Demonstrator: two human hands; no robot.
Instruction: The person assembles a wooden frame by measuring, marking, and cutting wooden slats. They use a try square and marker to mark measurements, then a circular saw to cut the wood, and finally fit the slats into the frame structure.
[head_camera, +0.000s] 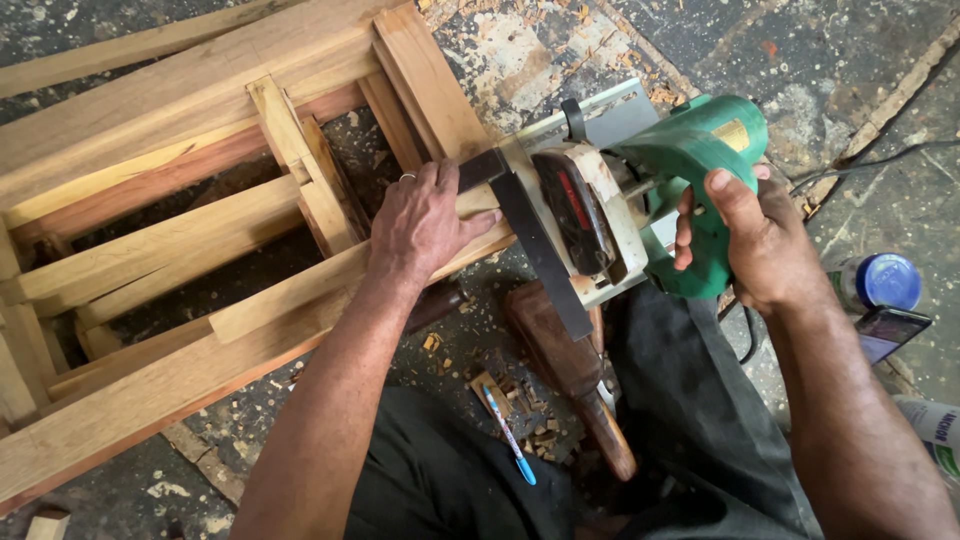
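Gripping: your right hand (765, 245) is wrapped tight round the green handle of the circular saw (640, 190), thumb on top, fingers curled under.
Left hand: your left hand (425, 225) lies flat, palm down, on the wooden rail (300, 290), fingers spread and closed on nothing; the fingertips rest on the dark metal square (535, 245). A ring shows on one finger.
Saw: it sits on the end of that rail, its pale base plate tilted, the guard with a red patch facing you, the green motor body off to your right.
Square: one blade lies across the rail just beside the saw's base; the longer blade hangs down toward your lap.
Frame: the rail is part of a wooden frame (150, 120) of pale and reddish bars, lying on the floor (850, 60) to your left and ahead of you.
Near your knees: a brown wooden-handled tool (570, 370) lies between your legs, and a blue pen (510, 435) lies just beside it among wood chips (540, 430).
Right edge: a blue-capped can (880, 282) stands by your right forearm, with a phone (888, 330) touching or just in front of it.
Cable: a dark cord (870, 160) runs across the floor behind the saw.
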